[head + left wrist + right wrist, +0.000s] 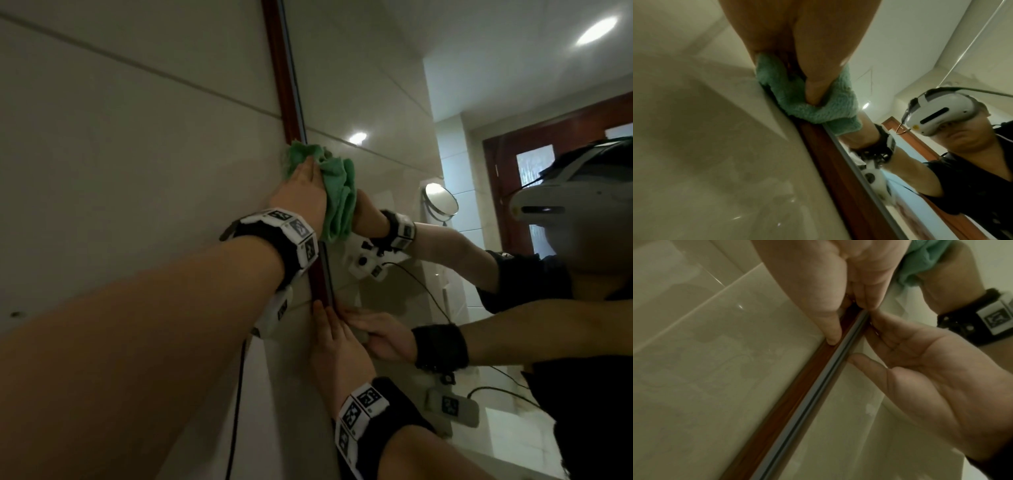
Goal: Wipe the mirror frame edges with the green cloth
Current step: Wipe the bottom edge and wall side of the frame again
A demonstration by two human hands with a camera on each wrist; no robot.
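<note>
The mirror frame (pixel 283 85) is a thin red-brown wooden strip running up the beige tiled wall, with the mirror glass (pixel 376 102) to its right. My left hand (pixel 305 171) grips the bunched green cloth (pixel 301 154) and presses it on the frame's left vertical edge. In the left wrist view the thumb digs into the green cloth (pixel 797 100), which wraps over the frame (pixel 828 162). Lower down, my right hand (pixel 325 315) lies flat along the frame with straight fingers. In the right wrist view its thumb (pixel 830 331) touches the frame (pixel 797 381) and the fingers rest on the glass.
Glossy beige wall tiles (pixel 137 137) fill the left. The glass reflects both arms, the person wearing a white headset (pixel 565 192), a round vanity mirror (pixel 440 200), a wooden door and a pale countertop. A black cable (pixel 236 411) hangs from the left wrist camera.
</note>
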